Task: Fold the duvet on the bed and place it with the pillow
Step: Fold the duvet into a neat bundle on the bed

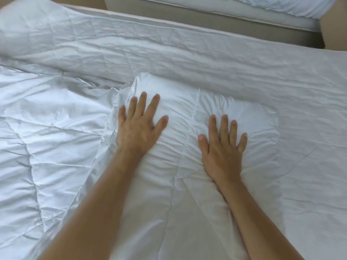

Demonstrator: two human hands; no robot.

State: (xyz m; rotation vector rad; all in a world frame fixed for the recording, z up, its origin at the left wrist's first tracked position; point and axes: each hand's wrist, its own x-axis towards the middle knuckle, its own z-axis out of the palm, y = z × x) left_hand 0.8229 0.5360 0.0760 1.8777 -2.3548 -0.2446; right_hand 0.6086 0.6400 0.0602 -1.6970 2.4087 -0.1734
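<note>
Beyond the near bed (pixel 244 59), a second bed (pixel 225 14) with beige base, tan floor (pixel 336 19) between, soft even light

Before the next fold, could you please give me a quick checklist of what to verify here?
1. Left hand flat on the folded duvet: ok.
2. Right hand flat on it, fingers spread: ok.
3. Folded edges aligned: not ok, layers stagger beside the left hand.
4. Duvet fully folded: not ok, a quilted part lies spread at left.
5. Pillow free at top left: ok.
6. Near edge of the duvet: cannot tell, out of frame.
</note>
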